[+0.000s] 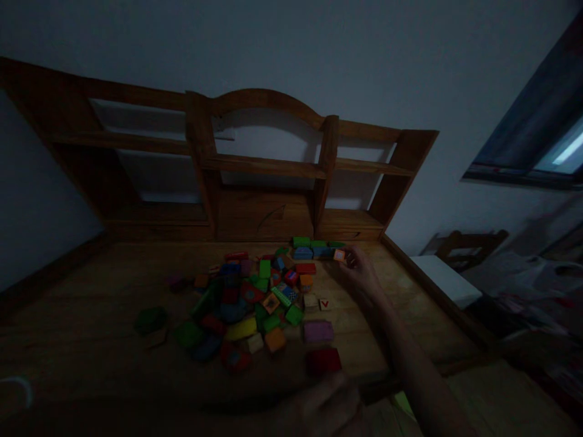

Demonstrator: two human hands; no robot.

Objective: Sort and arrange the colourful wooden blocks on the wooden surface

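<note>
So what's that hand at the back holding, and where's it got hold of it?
The right hand pinches a small orange block at its right side with the fingertips. The left hand is near the front edge; its grip is too dark to tell.

Very dim, blurred, edges warped

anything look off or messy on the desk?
The coloured blocks lie in a loose jumble across the wooden desk, not stacked. Strays sit apart: a red block near the front edge, a green piece far left. The right hand holds an orange block. Nothing looks broken.
</note>
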